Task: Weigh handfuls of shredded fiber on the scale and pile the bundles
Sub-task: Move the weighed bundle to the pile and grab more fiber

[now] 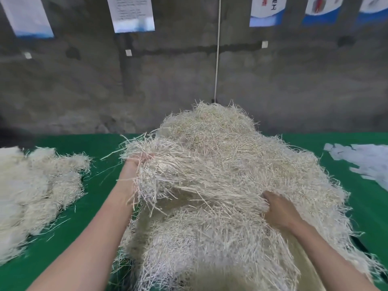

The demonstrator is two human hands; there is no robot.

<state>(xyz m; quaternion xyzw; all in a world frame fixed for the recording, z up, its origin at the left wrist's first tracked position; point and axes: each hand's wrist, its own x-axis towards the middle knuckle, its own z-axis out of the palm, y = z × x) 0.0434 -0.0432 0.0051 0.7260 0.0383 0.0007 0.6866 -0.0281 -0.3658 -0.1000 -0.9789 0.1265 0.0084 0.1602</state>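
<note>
A: How are the hands holding?

B: The left hand (137,162) is closed round one end of a bundle (189,177) of shredded fiber, with the palm toward the camera and the fingers sunk among the strands. The right hand (279,211) grips the other end, lower down. Its back faces up and its fingertips are hidden in the fiber.

A: And the bundle itself?

B: It is pale straw in colour, made of thin flat strands that mostly run lengthwise between the two hands in a thick sheaf. Loose ends stick out past the left hand and hang from the underside in ragged fringes.

A: Where is it?

B: It is raised just above the big heap (220,133) of the same fiber in the middle of the green table (100,143), and tangled into it along the far edge. The heap is tousled, with strands crossing every way.

A: Anything else?

B: A lower pile (37,185) of fiber lies at the left, apart from the heap, and white paper scraps (365,162) lie at the right. Behind is a grey wall (84,91) with printed sheets (131,13) and a white cord (217,49) hanging down.
</note>
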